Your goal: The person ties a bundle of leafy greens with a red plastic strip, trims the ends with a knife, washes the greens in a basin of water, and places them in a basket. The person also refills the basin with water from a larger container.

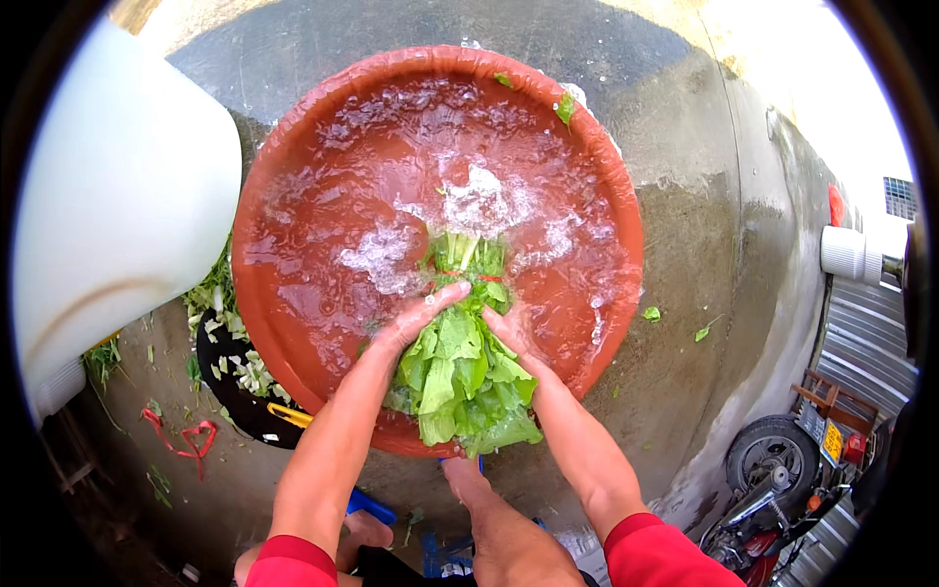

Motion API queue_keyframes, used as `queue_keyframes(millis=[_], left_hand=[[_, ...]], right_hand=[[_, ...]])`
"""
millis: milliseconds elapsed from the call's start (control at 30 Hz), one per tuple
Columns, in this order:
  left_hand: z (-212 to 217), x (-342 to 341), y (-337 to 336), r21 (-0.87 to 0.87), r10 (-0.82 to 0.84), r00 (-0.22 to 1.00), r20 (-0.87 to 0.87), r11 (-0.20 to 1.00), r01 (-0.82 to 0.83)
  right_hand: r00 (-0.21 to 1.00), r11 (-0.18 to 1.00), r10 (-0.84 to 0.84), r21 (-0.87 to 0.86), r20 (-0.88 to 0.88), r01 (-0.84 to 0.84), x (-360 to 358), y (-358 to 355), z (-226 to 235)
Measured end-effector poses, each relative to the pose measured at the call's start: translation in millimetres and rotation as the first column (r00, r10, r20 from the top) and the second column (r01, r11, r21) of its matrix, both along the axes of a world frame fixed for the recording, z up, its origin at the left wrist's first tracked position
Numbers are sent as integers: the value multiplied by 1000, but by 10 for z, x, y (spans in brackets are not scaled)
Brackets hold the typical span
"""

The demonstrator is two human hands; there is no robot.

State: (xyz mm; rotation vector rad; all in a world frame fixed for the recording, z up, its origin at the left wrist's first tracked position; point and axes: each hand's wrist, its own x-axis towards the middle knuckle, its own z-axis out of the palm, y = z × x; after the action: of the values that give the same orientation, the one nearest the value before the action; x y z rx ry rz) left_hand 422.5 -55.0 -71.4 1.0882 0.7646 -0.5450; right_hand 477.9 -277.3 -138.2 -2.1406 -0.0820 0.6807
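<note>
Left grip: the left hand (419,321) is closed around the left side of the bundle of leafy greens (460,367), with the fingers wrapped over the top.
Right grip: the right hand (511,335) is pressed against the right side of the same bundle; how far its fingers are curled is hidden by the leaves.
Bundle position: the greens are held at the near rim of the red basin (284,323), with the stem end dipped in the water and the leaf end hanging over the rim towards the person.
Binding: a red band (460,275) is seen around the stems, not yet removed.
Water: the water (391,196) is churned and foaming around the stems.
Progress, as judged: rinsing is taken to be under way; the stem end is wetted, while the leaf end is out of the water and is judged unrinsed.
Surroundings: cut trimmings (235,357) are piled left of the basin beside a white container (117,196); loose leaf scraps (651,314) lie on the wet concrete floor (704,254).
</note>
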Motion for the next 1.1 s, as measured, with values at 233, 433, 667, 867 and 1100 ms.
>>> queue_keyframes(millis=[233, 433, 667, 867, 1100], left_hand=[[516, 78, 152, 21, 287, 949, 129, 956, -292], [1604, -105, 217, 241, 164, 708, 687, 867, -435], [3119, -885, 136, 433, -28, 572, 820, 684, -587], [4092, -2059, 378, 338, 140, 458, 878, 495, -801], [4767, -4191, 185, 81, 307, 91, 947, 45, -996]], right_hand=[[993, 945, 97, 306, 65, -112, 377, 368, 692], [960, 780, 247, 561, 133, -278, 559, 596, 2193], [881, 661, 381, 584, 279, -471, 78, 591, 3604], [648, 443, 601, 481, 467, -757, -696, 1288, 4980], [598, 377, 699, 509, 391, -774, -1900, 1632, 5261]])
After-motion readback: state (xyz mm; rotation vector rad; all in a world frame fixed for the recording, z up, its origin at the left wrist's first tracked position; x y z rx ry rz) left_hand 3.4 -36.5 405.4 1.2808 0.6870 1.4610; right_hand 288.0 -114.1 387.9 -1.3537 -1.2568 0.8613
